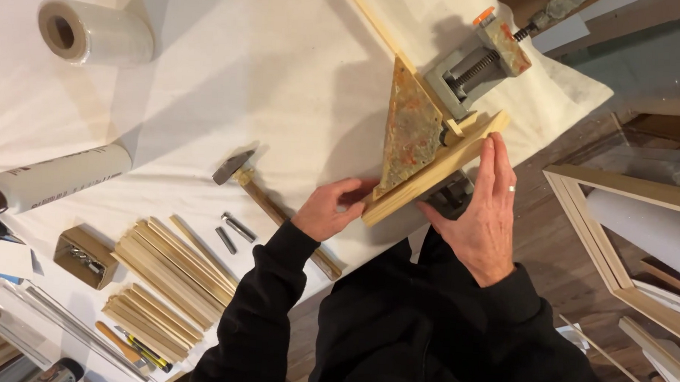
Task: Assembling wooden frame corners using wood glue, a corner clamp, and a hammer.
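Note:
A corner clamp (476, 68) with a rusty triangular plate (410, 129) sits at the table's edge. A light wooden moulding strip (439, 168) lies along the plate's near side. My left hand (332, 208) grips the strip's lower end, fingers curled round it. My right hand (482, 211) lies flat against the strip's outer face, fingers pointing up, a ring on one finger. A second strip (380, 27) runs from the clamp toward the upper left.
A hammer (239, 172) lies left of my left hand on the white cloth (246, 75), with two metal punches (233, 231), stacked wooden strips (168, 271), a small cardboard box (81, 256), a plastic film roll (93, 32) and a white tube (62, 175). Wooden frames (617, 246) stand at right.

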